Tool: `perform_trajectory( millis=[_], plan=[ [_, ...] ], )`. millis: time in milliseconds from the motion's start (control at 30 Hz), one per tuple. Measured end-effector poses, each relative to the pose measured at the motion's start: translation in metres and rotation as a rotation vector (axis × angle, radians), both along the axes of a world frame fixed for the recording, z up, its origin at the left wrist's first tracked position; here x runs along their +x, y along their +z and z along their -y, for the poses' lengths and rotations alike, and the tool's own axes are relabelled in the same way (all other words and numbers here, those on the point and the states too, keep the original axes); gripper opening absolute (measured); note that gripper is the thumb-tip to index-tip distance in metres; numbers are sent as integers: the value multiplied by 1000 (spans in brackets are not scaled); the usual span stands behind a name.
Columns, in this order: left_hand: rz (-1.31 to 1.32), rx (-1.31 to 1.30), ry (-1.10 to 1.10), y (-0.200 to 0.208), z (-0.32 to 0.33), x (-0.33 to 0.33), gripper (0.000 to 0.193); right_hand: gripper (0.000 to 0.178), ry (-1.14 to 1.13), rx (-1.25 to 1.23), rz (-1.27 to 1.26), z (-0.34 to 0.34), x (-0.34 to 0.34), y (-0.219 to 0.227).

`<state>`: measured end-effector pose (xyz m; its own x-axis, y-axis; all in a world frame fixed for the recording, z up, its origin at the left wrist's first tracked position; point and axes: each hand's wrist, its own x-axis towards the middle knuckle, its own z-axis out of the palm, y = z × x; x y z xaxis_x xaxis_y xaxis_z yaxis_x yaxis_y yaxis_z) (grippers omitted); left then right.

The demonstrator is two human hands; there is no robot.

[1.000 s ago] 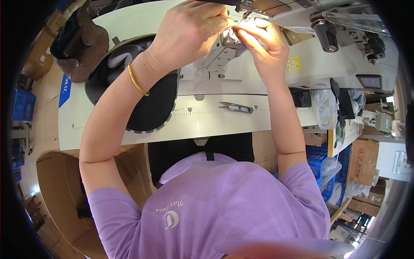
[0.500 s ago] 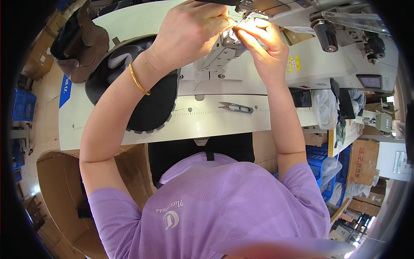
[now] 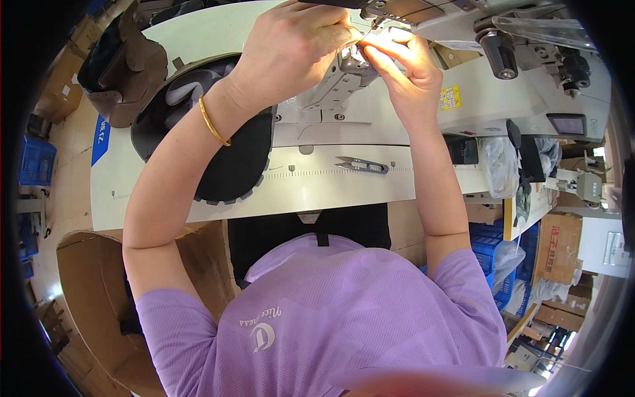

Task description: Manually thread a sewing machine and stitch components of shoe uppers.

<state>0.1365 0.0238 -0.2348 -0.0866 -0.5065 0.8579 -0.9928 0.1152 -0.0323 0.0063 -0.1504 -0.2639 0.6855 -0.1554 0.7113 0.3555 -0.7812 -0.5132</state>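
Observation:
Both my hands meet at the needle area (image 3: 376, 25) of a sewing machine, in the bright light of its lamp. My left hand (image 3: 296, 45), with a gold bangle (image 3: 213, 121) at the wrist, has its fingers closed in a pinch just left of the needle. From the other side, my right hand (image 3: 411, 71) pinches with thumb and forefinger, its tips almost touching the left ones. What lies between the fingertips is too small to make out. Below them stands the machine's metal post (image 3: 337, 83). A black piece with a notched edge (image 3: 235, 159) lies under my left forearm.
Thread snips (image 3: 362, 165) lie by the ruler strip on the white table (image 3: 317, 192). A brown and black piece (image 3: 122, 73) stands at the far left. Clear plastic bags (image 3: 497, 165) hang at the right. A cardboard box (image 3: 86, 278) sits below left, blue crates (image 3: 489, 251) below right.

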Motion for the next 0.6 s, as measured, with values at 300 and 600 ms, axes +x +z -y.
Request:
perform_trajectory(
  millis=[300, 600],
  plan=[
    [-60, -76, -41, -6, -2, 3, 9, 18, 1, 86, 42, -3, 5, -3],
    [5, -36, -56, -5, -3, 11, 9, 19, 29, 157, 47, -8, 5, -2]
  ],
)
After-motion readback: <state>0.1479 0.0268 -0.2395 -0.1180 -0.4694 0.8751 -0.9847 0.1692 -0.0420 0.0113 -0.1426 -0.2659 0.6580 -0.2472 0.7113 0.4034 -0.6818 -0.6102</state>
